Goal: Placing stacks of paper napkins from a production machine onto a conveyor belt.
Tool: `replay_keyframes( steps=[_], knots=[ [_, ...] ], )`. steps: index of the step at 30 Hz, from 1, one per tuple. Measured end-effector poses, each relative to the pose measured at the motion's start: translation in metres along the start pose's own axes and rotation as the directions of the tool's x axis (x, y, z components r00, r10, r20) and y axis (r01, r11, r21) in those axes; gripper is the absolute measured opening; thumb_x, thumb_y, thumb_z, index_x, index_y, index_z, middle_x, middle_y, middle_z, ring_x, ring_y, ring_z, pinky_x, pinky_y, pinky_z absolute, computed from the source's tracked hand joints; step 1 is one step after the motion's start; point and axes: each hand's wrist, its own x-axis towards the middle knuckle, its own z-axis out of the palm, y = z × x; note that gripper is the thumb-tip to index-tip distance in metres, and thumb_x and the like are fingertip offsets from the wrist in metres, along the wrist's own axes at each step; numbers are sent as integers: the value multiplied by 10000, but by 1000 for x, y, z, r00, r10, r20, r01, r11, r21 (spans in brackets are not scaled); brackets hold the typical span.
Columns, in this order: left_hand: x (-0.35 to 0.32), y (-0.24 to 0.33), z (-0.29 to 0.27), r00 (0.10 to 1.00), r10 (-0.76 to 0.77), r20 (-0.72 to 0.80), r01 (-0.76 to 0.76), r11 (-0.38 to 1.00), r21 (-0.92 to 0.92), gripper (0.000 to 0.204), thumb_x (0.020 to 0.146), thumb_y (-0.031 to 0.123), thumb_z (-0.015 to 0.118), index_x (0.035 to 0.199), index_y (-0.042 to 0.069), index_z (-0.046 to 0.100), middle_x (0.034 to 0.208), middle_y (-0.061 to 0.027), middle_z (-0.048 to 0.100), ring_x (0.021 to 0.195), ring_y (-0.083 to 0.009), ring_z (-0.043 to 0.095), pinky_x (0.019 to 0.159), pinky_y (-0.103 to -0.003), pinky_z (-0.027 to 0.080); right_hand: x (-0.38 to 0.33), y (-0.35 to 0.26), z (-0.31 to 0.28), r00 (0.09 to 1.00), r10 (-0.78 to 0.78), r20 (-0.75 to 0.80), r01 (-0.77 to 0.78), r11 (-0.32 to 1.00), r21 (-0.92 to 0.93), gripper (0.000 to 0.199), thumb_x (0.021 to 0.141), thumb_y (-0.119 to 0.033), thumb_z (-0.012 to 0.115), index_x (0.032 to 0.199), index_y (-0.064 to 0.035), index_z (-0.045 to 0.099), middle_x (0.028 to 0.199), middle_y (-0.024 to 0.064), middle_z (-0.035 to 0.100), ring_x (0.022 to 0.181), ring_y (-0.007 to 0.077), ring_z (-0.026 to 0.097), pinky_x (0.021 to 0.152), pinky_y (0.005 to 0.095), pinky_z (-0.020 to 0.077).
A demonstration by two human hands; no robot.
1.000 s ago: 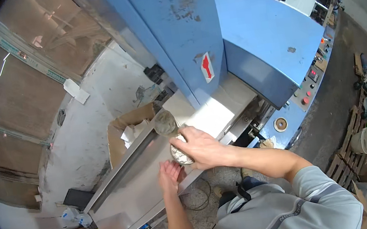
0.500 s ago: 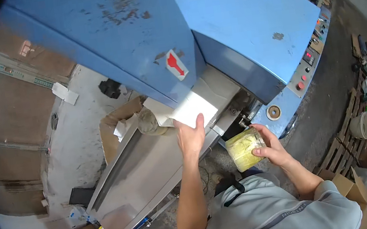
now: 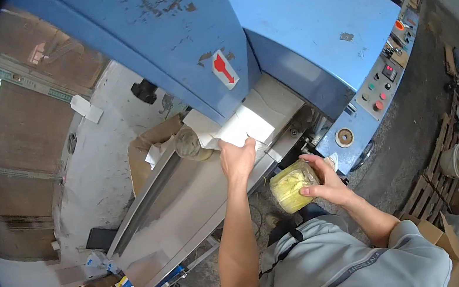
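My left hand point(image 3: 238, 159) reaches to the mouth of a blue machine point(image 3: 305, 13), its thumb and fingers closed at the near edge of white paper point(image 3: 247, 124). Whether the paper is one sheet or a stack, I cannot tell. In my right hand point(image 3: 330, 183), held in front of my body, is a yellow package point(image 3: 294, 186) with a clear, shiny outside. Its thumb lies on the near side and the fingers wrap round the far side. A cloudy cylindrical thing point(image 3: 191, 143) stands to the left of the paper on a metal table point(image 3: 177, 208).
A control panel point(image 3: 376, 95) with buttons runs along the machine's right side, with a tape-like ring point(image 3: 344, 137) on the ledge below it. A cardboard box point(image 3: 139, 157) stands behind the metal table. Wooden pallets point(image 3: 432, 172) and buckets line the right.
The yellow package in my right hand has moved a little left and up. My left hand stays at the paper, its thumb now lower against the edge. The view has shifted slightly.
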Motion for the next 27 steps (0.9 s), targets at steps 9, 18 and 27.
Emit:
replay_keyframes(
  steps=[9, 18, 27],
  knots=[
    [-10, -123, -35, 997, 59, -42, -72, 779, -622, 575, 747, 55, 633, 1294, -84, 521, 1081, -132, 688, 988, -206, 662, 840, -327, 525, 7, -14, 49, 996, -21, 87, 22, 1000, -10, 875, 711, -142, 840, 1421, 12, 352, 1319, 145, 499, 1220, 221, 493, 1056, 329, 375],
    [-47, -349, -171, 973, -82, 214, 221, 581, -784, 733, 761, 99, 611, 1443, -2, 362, 1225, -119, 605, 1021, -186, 610, 792, -345, 524, 78, -25, 141, 944, -291, 157, 331, 810, -485, 922, 661, -329, 849, 1408, -6, 415, 1310, 192, 500, 1220, 290, 515, 1043, 367, 418],
    [-116, -514, -328, 992, -47, 118, 126, 291, -948, 663, 794, 59, 564, 1428, -5, 378, 1355, -163, 530, 1211, -333, 558, 979, -493, 510, 141, 7, 153, 916, -295, 270, 315, 116, -942, 856, 632, -341, 788, 1384, -101, 456, 1303, 281, 467, 1195, 454, 495, 996, 463, 461]
  ],
)
